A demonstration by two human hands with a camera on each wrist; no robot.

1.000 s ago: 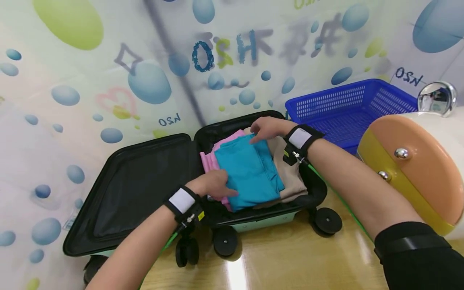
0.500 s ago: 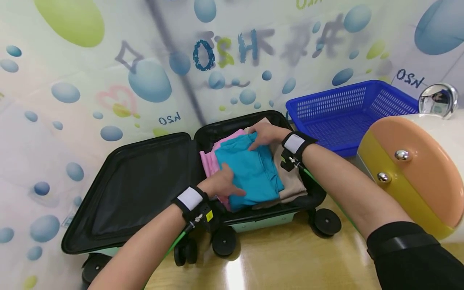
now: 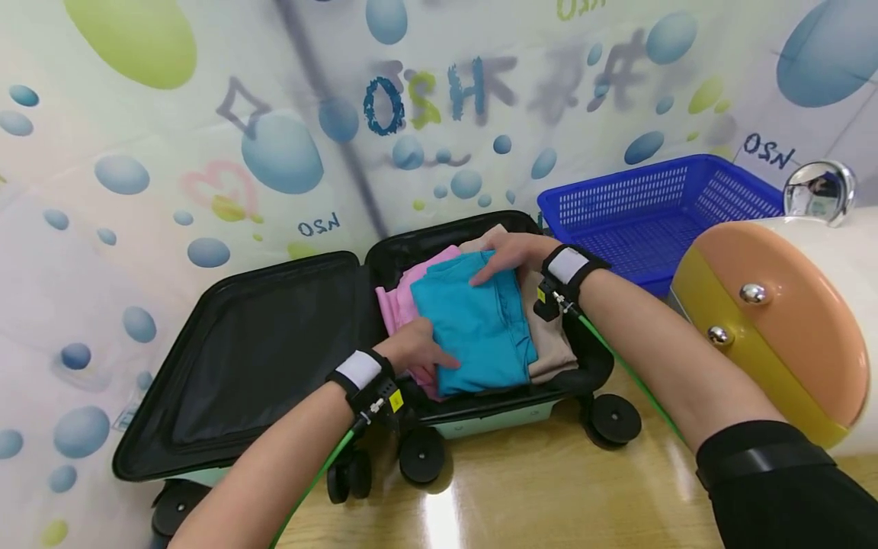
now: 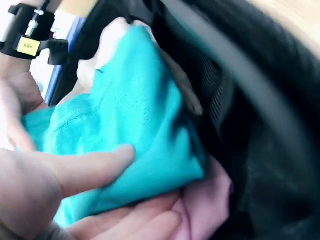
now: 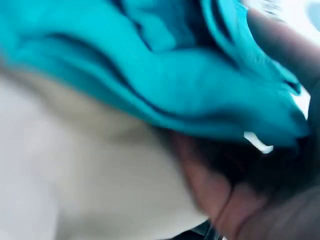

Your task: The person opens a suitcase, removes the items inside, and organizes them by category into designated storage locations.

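Note:
A folded blue garment [image 3: 473, 320] lies on pink cloth [image 3: 401, 297] and beige cloth [image 3: 545, 328] inside the open suitcase [image 3: 494, 419]. My left hand [image 3: 414, 347] grips its near left edge. In the left wrist view the thumb lies on top of the blue garment [image 4: 135, 115] and the fingers run beneath, against pink cloth [image 4: 207, 200]. At the far right corner my right hand [image 3: 514, 252] holds the same garment. The right wrist view, blurred, has fingers [image 5: 205, 185] under the blue fold, above beige cloth [image 5: 120, 175].
The suitcase's black-lined lid [image 3: 267, 358] lies opened out to the left. Behind on the right is a blue perforated basket [image 3: 624, 221]. A white, orange and yellow rounded object [image 3: 775, 305] with metal knobs stands at the right, on the wooden surface [image 3: 549, 488].
My left hand has moved right and taken the garment's near left edge. My right hand has shifted slightly around the far corner. The blue garment has moved a little to the right.

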